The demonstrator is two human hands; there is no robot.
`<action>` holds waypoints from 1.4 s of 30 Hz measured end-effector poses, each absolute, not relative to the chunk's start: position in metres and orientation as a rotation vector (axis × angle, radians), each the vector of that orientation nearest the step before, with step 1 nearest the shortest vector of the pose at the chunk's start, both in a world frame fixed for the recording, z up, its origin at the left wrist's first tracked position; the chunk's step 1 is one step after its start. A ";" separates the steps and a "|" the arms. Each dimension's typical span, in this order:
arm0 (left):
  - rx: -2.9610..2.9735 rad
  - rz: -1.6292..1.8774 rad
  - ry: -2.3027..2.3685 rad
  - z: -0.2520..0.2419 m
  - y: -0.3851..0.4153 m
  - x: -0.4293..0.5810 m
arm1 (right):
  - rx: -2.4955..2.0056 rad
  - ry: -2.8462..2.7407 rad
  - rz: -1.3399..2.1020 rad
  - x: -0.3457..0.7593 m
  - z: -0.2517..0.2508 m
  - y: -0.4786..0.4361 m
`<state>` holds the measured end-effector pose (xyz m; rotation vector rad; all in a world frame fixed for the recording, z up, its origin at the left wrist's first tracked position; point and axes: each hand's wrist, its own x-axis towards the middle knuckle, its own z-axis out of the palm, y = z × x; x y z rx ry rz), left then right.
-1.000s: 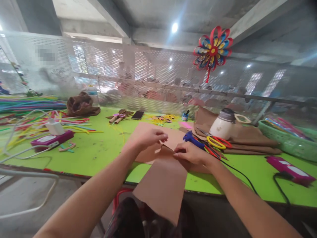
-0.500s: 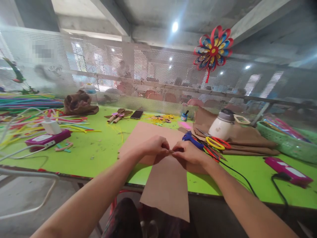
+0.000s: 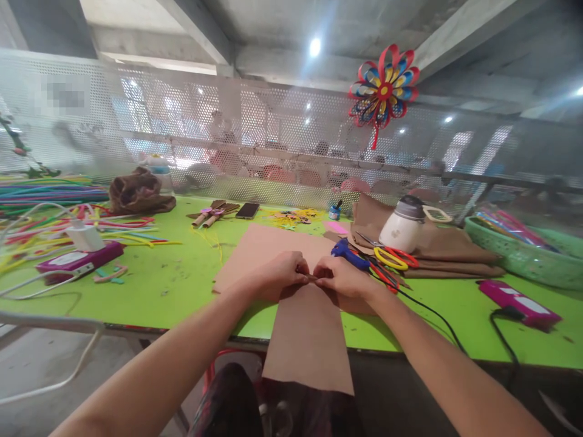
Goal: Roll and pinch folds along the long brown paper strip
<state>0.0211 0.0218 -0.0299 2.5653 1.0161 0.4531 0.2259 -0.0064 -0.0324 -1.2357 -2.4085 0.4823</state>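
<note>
A strip of brown paper (image 3: 310, 340) hangs over the table's front edge, its far end rolled or folded narrow. At the left of that end, my left hand (image 3: 289, 270) pinches it between thumb and fingers. My right hand (image 3: 339, 276) pinches the same end a short way to the right. Under both hands lies a larger sheet of brown paper (image 3: 255, 249), flat on the table. Just beyond my right hand is a blue glue gun (image 3: 350, 252) with a black cord.
Scissors with yellow handles (image 3: 390, 258), a white bottle (image 3: 403, 224) and folded brown material (image 3: 455, 255) are at the right. A purple power strip (image 3: 79, 261) and colourful pipe cleaners (image 3: 45, 191) lie left. A phone (image 3: 247, 210) and blue ink jar (image 3: 334, 211) stand farther back.
The view has shifted slightly, and the lower end of the paper strip has swung a little to the right. Both hands keep their pinch on its far end.
</note>
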 end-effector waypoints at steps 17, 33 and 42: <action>2.526 0.379 1.047 -0.027 0.022 0.022 | -1.249 -2.420 0.464 0.221 -0.027 -0.016; 2.719 0.316 1.016 -0.024 0.016 0.023 | -1.214 -2.622 0.279 0.228 -0.030 -0.003; 2.515 0.466 0.997 -0.026 0.006 0.009 | -1.128 -2.595 0.382 0.247 -0.037 -0.004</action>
